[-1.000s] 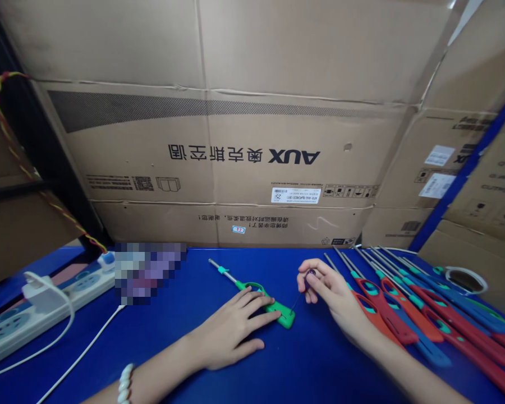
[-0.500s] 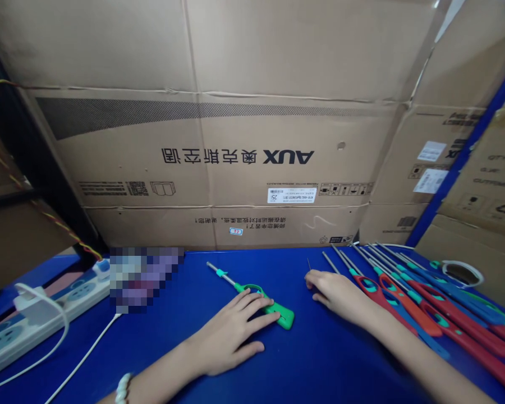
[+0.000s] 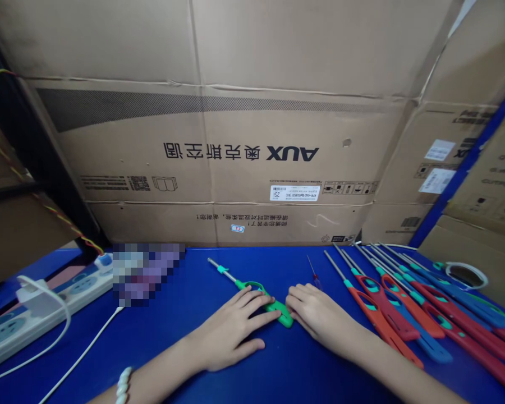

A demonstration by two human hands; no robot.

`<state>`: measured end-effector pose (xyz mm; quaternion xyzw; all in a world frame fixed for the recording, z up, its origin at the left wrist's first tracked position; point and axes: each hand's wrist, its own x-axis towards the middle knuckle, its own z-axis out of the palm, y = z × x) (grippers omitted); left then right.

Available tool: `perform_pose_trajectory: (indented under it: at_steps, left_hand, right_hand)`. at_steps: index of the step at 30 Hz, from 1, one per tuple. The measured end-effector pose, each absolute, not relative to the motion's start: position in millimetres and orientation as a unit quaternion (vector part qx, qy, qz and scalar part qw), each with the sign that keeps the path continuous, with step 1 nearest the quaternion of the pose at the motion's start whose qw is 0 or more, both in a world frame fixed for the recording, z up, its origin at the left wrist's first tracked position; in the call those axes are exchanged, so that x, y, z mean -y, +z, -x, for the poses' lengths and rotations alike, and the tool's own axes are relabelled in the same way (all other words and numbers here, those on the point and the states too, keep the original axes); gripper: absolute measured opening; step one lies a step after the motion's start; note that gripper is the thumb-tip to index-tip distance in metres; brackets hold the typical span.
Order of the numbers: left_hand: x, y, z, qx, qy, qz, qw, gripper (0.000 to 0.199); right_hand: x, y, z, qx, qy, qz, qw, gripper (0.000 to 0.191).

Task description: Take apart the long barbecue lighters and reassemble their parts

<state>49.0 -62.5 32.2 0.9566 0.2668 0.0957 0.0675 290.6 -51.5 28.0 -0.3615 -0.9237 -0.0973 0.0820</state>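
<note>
1. Pressing green lighter (image 3: 284, 316) flat on the surface (image 3: 235, 387) with left fingers (image 3: 264, 321) parted and laid over.
2. Curling right fingers (image 3: 299, 297) at the handle's end; cannot tell whether gripping.
3. Apparently steadying and working that end; calls for fine fingertip control.
4. Beyond: thin-shafted screwdriver (image 3: 316, 280); rightward, metal-tubed plastic lighters (image 3: 399, 324).
5. Behind: creased cardboard (image 3: 235, 112).

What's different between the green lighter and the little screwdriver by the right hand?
The green lighter has a broad green handle; the screwdriver has a slim, dark reddish one. The green lighter is clearly longer than the visible part of the screwdriver. The left hand rests on the green lighter, while the screwdriver lies just beyond the right hand. Both have a narrow shaft pointing away from the person.
</note>
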Motion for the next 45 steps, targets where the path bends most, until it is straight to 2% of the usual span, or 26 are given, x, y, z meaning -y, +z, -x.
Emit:
perform_pose_trajectory:
  at_steps: [4,10,26,45]
  left_hand:
    - [61.2,30.7,-48.7,-0.262,0.107,-0.957,0.067,0.053]
    - [61.3,31.8,-49.3,-0.257,0.105,-0.958,0.064,0.052]
    - [61.6,29.8,-48.5,-0.264,0.087,-0.958,0.067,0.053]
    - [61.1,32.5,-49.6,-0.258,0.120,-0.956,0.076,0.047]
  right_hand:
    - [49.4,21.0,-290.1,0.930,-0.133,0.330,0.091,0.019]
    - [49.6,16.6,-285.1,0.926,-0.191,0.305,0.113,0.011]
    - [46.8,9.2,-288.2,0.912,-0.220,0.328,0.109,0.016]
    - [46.7,0.0,-287.3,0.909,-0.244,0.322,0.101,0.020]
